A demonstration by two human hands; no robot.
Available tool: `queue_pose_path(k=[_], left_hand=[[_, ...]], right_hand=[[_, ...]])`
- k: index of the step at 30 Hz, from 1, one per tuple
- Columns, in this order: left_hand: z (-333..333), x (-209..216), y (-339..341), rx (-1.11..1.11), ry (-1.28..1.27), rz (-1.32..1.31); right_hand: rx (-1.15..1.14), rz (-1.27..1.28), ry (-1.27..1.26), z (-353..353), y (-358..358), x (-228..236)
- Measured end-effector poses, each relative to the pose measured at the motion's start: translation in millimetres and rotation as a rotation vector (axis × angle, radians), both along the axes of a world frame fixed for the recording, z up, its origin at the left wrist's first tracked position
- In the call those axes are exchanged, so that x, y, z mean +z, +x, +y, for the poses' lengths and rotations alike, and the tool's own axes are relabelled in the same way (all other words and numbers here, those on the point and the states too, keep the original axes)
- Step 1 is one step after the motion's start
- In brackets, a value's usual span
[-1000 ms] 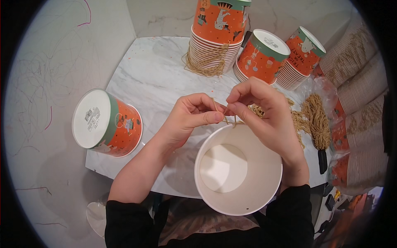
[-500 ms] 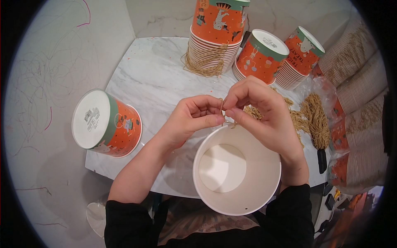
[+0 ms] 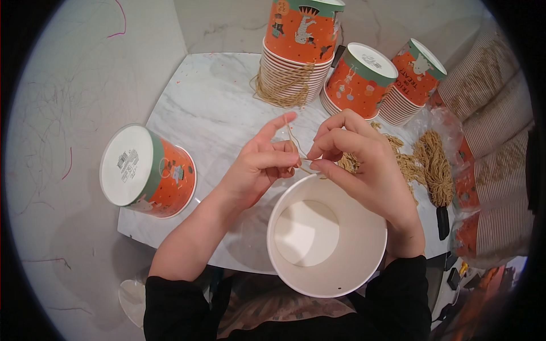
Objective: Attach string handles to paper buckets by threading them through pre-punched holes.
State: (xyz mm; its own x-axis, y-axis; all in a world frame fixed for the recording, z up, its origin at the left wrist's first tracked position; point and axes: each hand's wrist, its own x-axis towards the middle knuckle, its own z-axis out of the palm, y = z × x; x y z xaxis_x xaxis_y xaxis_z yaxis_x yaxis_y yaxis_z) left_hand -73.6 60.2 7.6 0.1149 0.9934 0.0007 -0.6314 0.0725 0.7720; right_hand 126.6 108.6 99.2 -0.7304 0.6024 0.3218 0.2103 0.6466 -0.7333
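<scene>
A white-lined paper bucket stands in front of me, its open mouth facing up. One small dark hole shows near its close rim. Above the far rim, my left hand pinches a thin tan cord between thumb and fingers, with the index finger raised and the cord running up along it. My right hand pinches the same cord close beside, thumb against fingertips. The cord is crossed or looped between the two hands; the exact shape is too fine to make out.
An upside-down orange and green bucket sits at the left. Bucket stacks rise at the back, one draped with cord loops. Right of my hands lie tan cord bundles with a black-wrapped end. Plastic-wrapped bucket stacks line the right side.
My left index finger has lifted away from the thumb, drawing the cord upward. The left hand's other fingers have curled in. My right hand has shifted slightly down, still pinching.
</scene>
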Motion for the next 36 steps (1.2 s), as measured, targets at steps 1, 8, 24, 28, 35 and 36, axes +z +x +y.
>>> queue_pose_path(k=[1, 8, 24, 28, 35, 36], left_hand=[[0.7, 1.3, -0.6, -0.05, -0.013, -0.017], [-9.5, 4.6, 7.9, -0.078, -0.184, -0.205], [-20.3, 11.6, 16.5, -0.126, -0.265, -0.274], [-20.1, 5.7, 14.6, -0.136, -0.251, -0.296], [-13.3, 5.3, 15.3, -0.161, -0.203, -0.336], [-13.1, 3.0, 14.0, -0.16, -0.203, -0.334]], right_hand=[[0.008, -0.009, 0.043, -0.6, -0.4, 1.3], [0.117, 0.012, 0.293, -6.4, -7.6, -3.8], [0.144, -0.261, 0.543, -10.3, -7.8, 2.5], [0.183, -0.204, 0.703, -6.5, -8.0, -0.2], [0.196, -0.107, 0.859, -4.2, -9.3, -10.2], [0.193, -0.116, 0.855, -4.3, -9.0, -9.9]])
